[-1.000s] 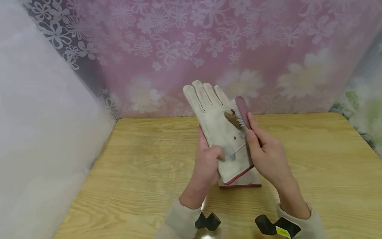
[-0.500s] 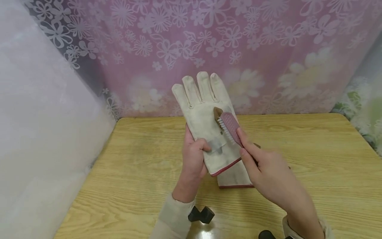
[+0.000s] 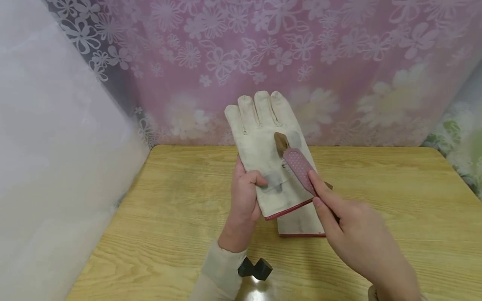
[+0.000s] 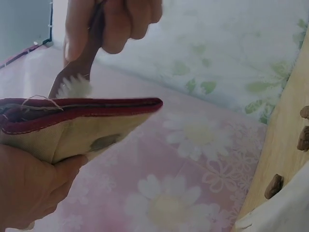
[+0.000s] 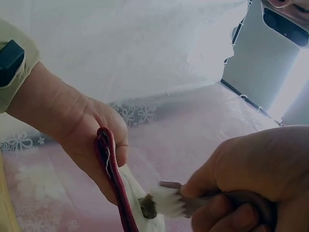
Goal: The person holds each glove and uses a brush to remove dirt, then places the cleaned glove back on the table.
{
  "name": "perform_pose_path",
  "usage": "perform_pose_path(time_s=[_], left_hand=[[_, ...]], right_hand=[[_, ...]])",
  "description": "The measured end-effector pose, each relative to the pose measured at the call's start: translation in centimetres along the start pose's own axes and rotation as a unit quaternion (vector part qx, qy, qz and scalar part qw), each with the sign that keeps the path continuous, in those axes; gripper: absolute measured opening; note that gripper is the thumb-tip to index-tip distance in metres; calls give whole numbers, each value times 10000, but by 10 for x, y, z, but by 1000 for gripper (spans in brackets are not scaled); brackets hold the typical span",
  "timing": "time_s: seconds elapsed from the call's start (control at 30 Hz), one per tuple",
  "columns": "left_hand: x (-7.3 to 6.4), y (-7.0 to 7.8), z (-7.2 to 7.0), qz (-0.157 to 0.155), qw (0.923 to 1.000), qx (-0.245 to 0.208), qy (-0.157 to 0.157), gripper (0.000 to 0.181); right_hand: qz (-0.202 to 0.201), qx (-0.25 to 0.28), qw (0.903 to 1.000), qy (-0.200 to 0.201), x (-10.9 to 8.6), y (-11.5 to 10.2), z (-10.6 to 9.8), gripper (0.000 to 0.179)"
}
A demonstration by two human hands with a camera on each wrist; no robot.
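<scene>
My left hand (image 3: 246, 192) grips a cream work glove (image 3: 263, 154) by its left side near the cuff, thumb on top. The glove is held up at a tilt, fingers pointing away, with a red-trimmed cuff (image 4: 82, 108) towards me. On its face are a brown lump (image 3: 280, 143) and grey smudges (image 3: 274, 182). A pinkish brush (image 3: 299, 167) with white bristles (image 5: 168, 202) is in my right hand (image 3: 354, 225), which grips the handle. Its bristles face the glove and meet the brown lump in the right wrist view.
A second cream glove (image 3: 301, 221) with red trim lies on the wooden table (image 3: 180, 217), partly hidden under the held one. Several brown lumps (image 4: 274, 186) lie on the table by it. A pink floral curtain (image 3: 226, 50) hangs behind the table.
The held glove has moved left and turned more upright, its face more towards the camera. The brush has moved down over the glove's face, beside and below the brown lump.
</scene>
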State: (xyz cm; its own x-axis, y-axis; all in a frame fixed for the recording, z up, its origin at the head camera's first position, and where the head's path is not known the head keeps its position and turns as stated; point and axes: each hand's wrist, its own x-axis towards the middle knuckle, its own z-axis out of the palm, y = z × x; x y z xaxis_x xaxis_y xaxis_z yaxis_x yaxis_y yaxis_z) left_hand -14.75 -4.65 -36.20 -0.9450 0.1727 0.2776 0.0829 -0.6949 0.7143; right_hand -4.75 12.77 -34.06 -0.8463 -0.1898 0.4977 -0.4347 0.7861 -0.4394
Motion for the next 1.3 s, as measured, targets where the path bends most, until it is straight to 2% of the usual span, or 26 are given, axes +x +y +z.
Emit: perform_pose_path(time_s=[0.13,0.23,0.37,0.5,0.6,0.67,0.77,0.83,0.93,1.03,1.13,1.23,1.3], left_hand=[[2,5,-2,7,9997,-213,98,99],[3,8,-5,-31,9995,-283,107,100],[5,11,-7,-13,9996,-209,201,96],[5,12,-6,-38,9999,-24,96,97],[3,10,-4,-183,9996,146,-131,96],[2,9,-3,-187,9996,133,-151,96],[3,10,-2,90,9999,-85,107,97],[4,12,-4,337,9983,-304,358,99],[6,16,-6,520,9958,-426,620,96],[5,14,-4,447,9978,-216,435,98],[1,9,1,280,9984,466,-162,98],[-3,4,8,165,9925,1098,-515,98],[-6,2,11,33,9900,1295,-557,97]], right_hand=[[-158,-152,9989,-411,-1,0,3,57],[-51,-10,9981,-613,-1,0,3,56],[189,520,9978,-378,-4,0,-6,55],[335,1036,9931,444,-1,4,-11,57],[300,1178,9901,710,11,7,3,54],[238,1188,9912,530,18,7,17,52],[110,1036,9945,140,20,1,33,53],[-52,825,9966,47,18,-4,40,54],[-133,446,9989,48,15,-12,47,55],[-242,103,9990,367,14,-15,53,57],[-524,-85,9924,1107,20,-8,61,60],[-684,5,9806,1836,30,5,66,59],[-497,287,9763,2086,35,15,65,56]])
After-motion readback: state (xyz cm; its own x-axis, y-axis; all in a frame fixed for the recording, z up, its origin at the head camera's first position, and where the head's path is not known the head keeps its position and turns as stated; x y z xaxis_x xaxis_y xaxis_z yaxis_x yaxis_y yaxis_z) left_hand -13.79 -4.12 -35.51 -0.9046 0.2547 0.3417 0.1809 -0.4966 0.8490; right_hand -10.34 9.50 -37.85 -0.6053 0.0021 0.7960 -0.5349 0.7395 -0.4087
